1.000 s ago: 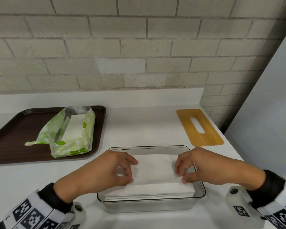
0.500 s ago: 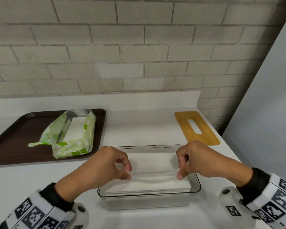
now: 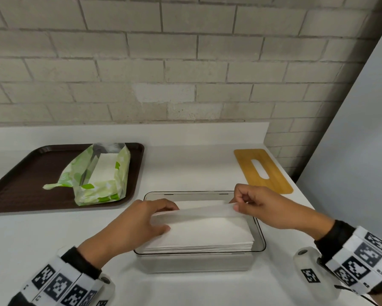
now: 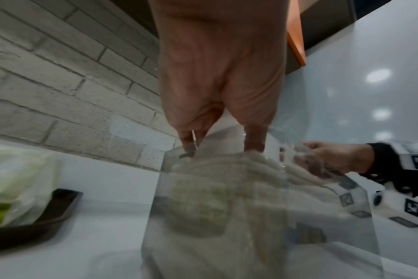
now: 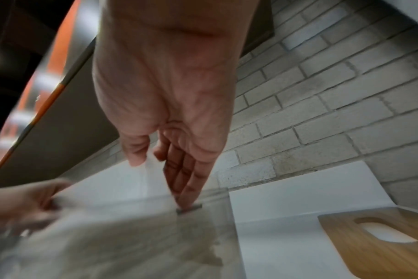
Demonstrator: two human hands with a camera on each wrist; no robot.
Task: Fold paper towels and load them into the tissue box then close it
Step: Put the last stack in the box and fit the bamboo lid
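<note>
A clear tissue box (image 3: 259, 237) stands at the counter's front, holding a stack of white paper towels (image 3: 207, 235). The top sheet (image 3: 199, 212) is lifted off the stack in a raised band. My left hand (image 3: 170, 217) pinches its left end, and my right hand (image 3: 236, 203) pinches its right end. In the left wrist view my left hand (image 4: 194, 145) nips a thin paper edge. In the right wrist view the sheet (image 5: 150, 169) runs between the thumb and fingers of my right hand (image 5: 155, 164). The bamboo lid (image 3: 276, 184) with its slot lies flat behind the box to the right, apart from it.
A brown tray (image 3: 20, 173) at the left carries an opened green and white towel package (image 3: 101, 175). A brick wall and a low white backsplash close the counter's rear. The counter's right edge runs just past the lid (image 5: 382, 251).
Both hands have raised the top sheet's near edge off the stack and carried it toward the box's far side. Box, lid and tray stay in place.
</note>
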